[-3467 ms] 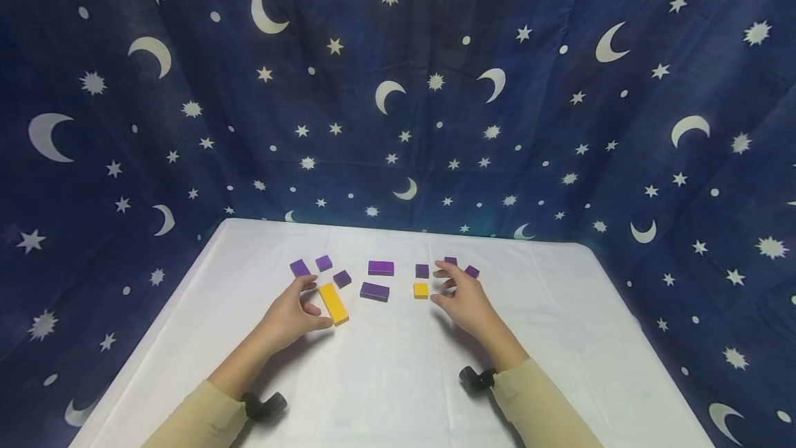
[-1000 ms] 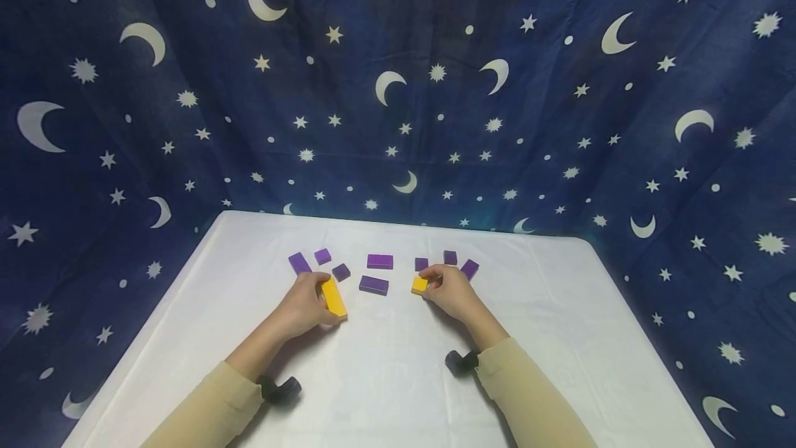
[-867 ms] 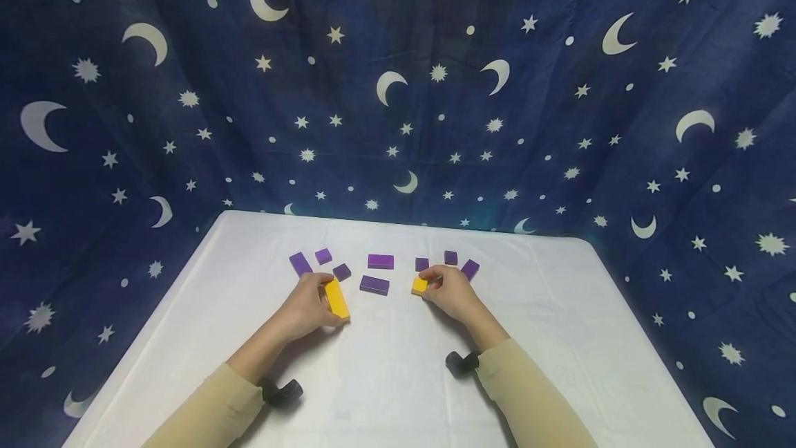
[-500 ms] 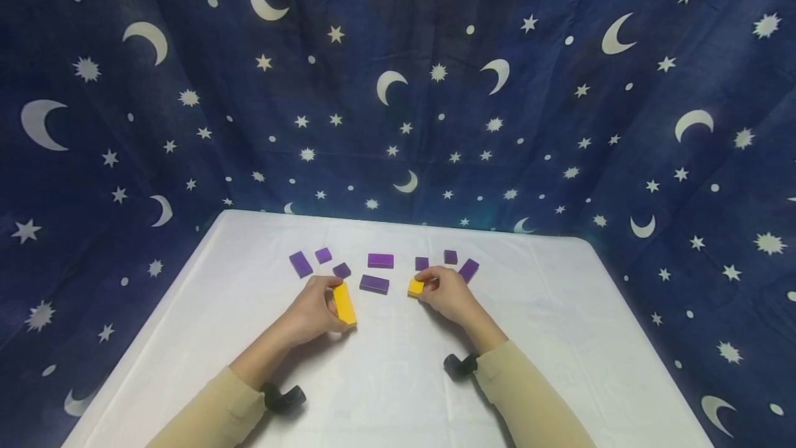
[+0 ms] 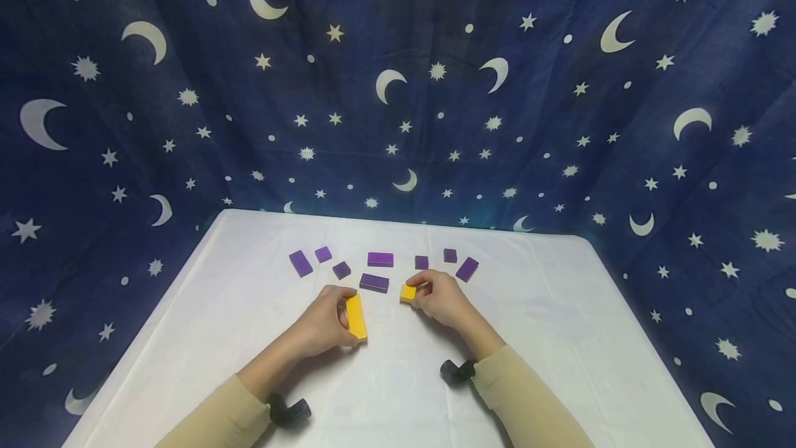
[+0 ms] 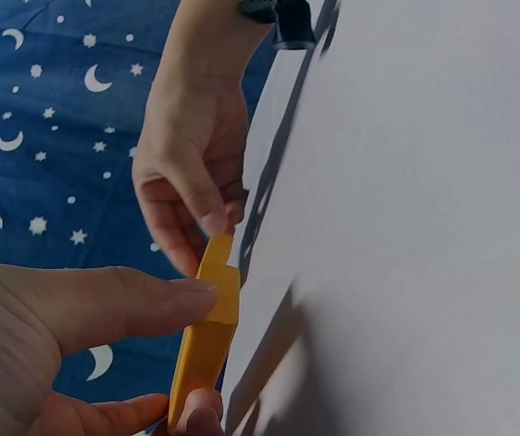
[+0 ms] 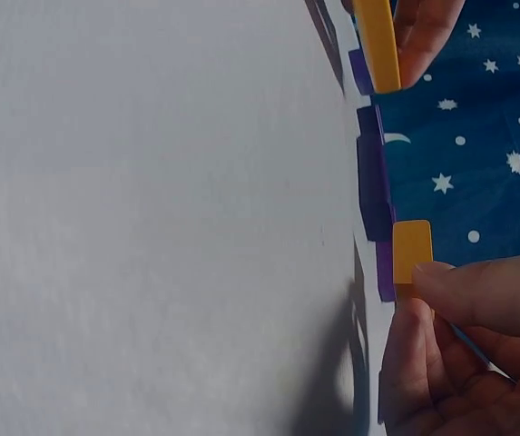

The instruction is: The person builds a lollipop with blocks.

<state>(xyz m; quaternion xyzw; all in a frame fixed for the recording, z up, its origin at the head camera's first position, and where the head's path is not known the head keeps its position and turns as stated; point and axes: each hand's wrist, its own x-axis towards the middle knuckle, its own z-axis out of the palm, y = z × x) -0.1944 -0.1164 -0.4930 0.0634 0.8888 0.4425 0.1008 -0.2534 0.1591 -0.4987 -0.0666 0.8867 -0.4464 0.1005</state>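
Note:
My left hand [image 5: 325, 321] grips a long yellow block [image 5: 356, 316] by its two ends, thumb at the near end and fingers at the far end. Across from it, my right hand [image 5: 440, 296] pinches a small yellow block [image 5: 407, 293] between thumb and fingers. A short gap separates the two yellow blocks. In the left wrist view the long yellow block [image 6: 207, 345] overlaps the small one behind it. The right wrist view shows the small yellow block [image 7: 412, 250] held at its lower end. Just beyond the hands lies a dark purple oblong block [image 5: 374, 283].
Several purple blocks lie on the white-covered table [image 5: 398, 393]: an oblong one [image 5: 381, 259] at the middle back, a purple block [image 5: 301, 263] at left, and another [image 5: 467, 269] at right, with small purple cubes between. A dark blue star-and-moon cloth [image 5: 398, 137] hangs behind.
Both hands have taken hold of their yellow blocks. The left has carried the long block right and nearer; the right has brought the small one left and nearer. The purple blocks stay put.

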